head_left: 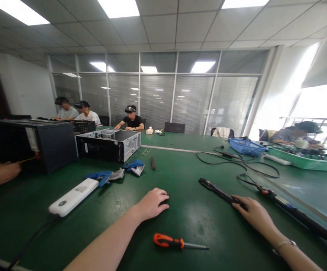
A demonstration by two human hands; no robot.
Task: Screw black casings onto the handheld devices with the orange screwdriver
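Observation:
My left hand point(153, 204) rests on the green table point(180, 180), fingers slightly curled and apart, with nothing in it. Below it lies an orange and black screwdriver point(169, 241), its shaft pointing right. On the right, my right hand point(248, 209) has its fingers on the near end of a long black tool point(218, 192) that lies on the table. The far end of that tool points up and left. My right palm and part of the grip are hidden.
Blue and grey gloves point(103, 177), a white power strip point(73, 197), an open computer case point(109, 145) and a dark case point(56, 145) stand left. Another person's hands point(4, 173) are at the far left. Cables point(236, 160), a black rod point(298, 214) and baskets point(246, 146) lie right.

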